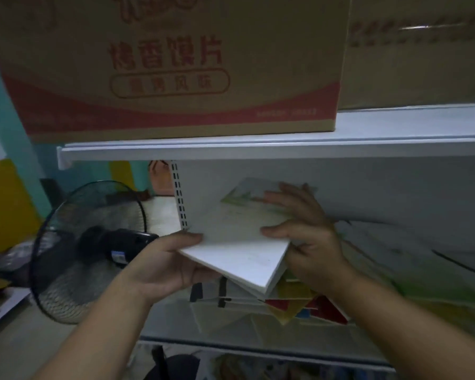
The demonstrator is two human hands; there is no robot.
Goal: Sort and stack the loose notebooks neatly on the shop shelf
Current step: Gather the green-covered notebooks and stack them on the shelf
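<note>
the left hand point(165, 266) grips the lower left corner of a stack of pale notebooks point(239, 237), thumb on top and fingers beneath. the right hand point(305, 234) is clamped on the stack's right edge, fingers spread over the green-printed cover. the stack is held tilted in the air, in front of the white shelf point(258, 325), above colourful notebooks point(299, 300) lying there. a cardboard box point(162, 64) sits on the shelf above; a fan point(93, 250) stands to the left.

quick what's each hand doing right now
Left hand: closed on the notebooks, gripping their left edge.
Right hand: closed on the same notebooks, thumb on top, fingers spread over the cover.
</note>
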